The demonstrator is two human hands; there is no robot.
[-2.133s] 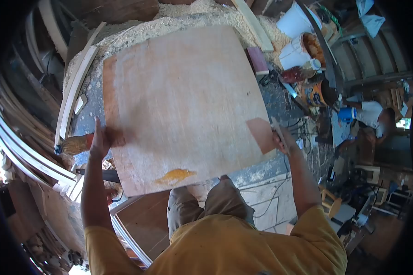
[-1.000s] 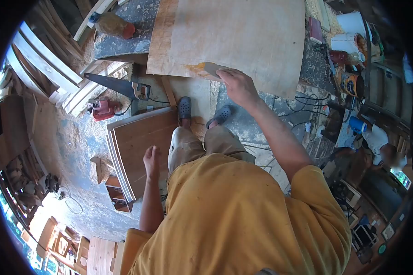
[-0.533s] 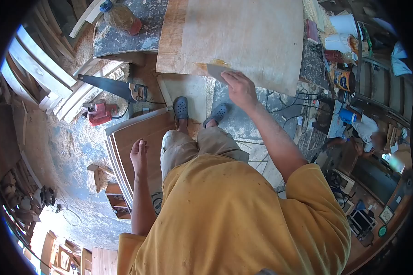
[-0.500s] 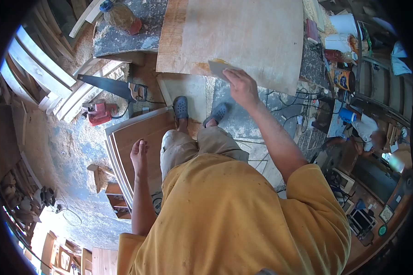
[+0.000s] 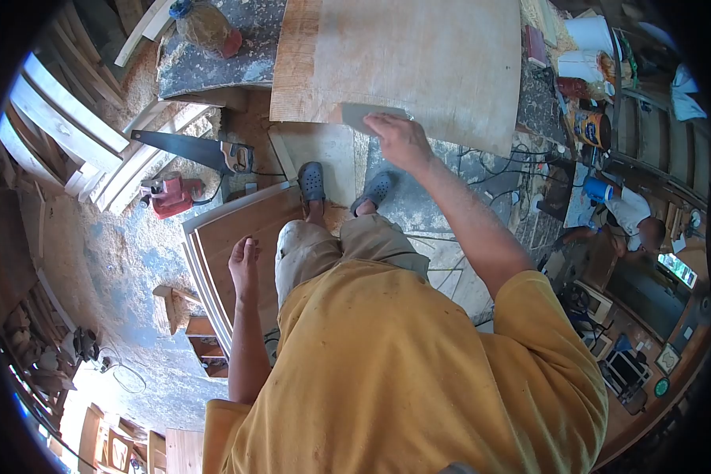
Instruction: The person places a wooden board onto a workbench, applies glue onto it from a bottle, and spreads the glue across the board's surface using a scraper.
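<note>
The right hand (image 5: pixel 401 141) is extended forward and grips a flat spreader (image 5: pixel 361 115) between thumb and fingers, its blade laid on the near edge of the plywood sheet (image 5: pixel 419 63) that rests on the counter (image 5: pixel 197 67). The left hand (image 5: pixel 245 265) hangs released and empty at the person's side, fingers loosely straight, well apart from the work and above a stack of brown panels (image 5: pixel 241 237) on the floor. In my judgement the step in hand is spreading adhesive across the sheet; it would be done well by holding the blade at a low, steady angle, working in long even passes from the near edge outward, and bracing the sheet with the free hand, since the sheet overhangs the counter toward the person and could shift or flex under pressure. Whether any adhesive remains under the blade cannot be told. To the left of the right hand, a handsaw (image 5: pixel 189 150) lies with its handle toward the person's feet, and a red power tool (image 5: pixel 170 193) sits just beyond it on the floor. A plastic bottle (image 5: pixel 205 24) lies on the counter to the far left of the sheet. To the right of the right hand stand tins and buckets (image 5: pixel 588 95), with cables (image 5: pixel 498 170) trailing across the floor below; these are a tripping hazard. Another person (image 5: pixel 632 221) is crouched further right, clear of the work.
</note>
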